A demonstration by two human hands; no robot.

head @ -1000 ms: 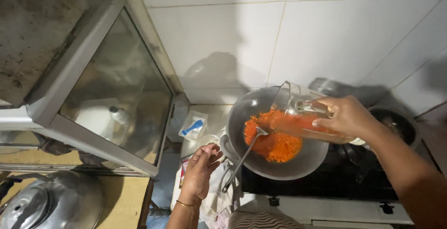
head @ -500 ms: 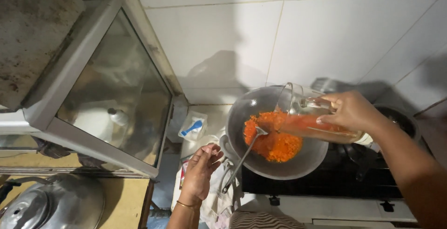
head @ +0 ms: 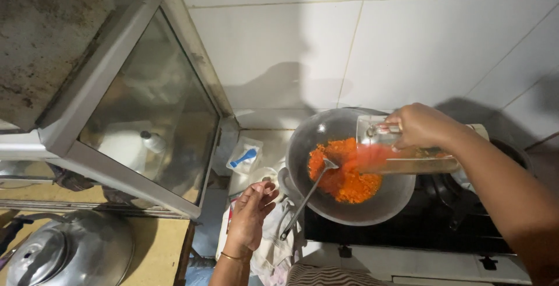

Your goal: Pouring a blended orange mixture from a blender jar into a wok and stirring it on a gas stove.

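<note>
Orange paste [head: 345, 175] already lies heaped in the grey wok [head: 349, 204], with a metal ladle [head: 308, 193] resting in it, its handle sloping down toward the near rim. Nearest me, the left hand [head: 251, 213] hangs just short of that handle, fingers loosely curled and half open, holding nothing. Farther on, the right hand [head: 422, 126] has its grip closed around a clear glass jug [head: 402, 152], tipped on its side over the wok, with reddish liquid still inside near the spout. So the paste is in and the jug only partly emptied. Behind stands the black stove [head: 407, 233], then the white tiled wall [head: 407, 41].
</note>
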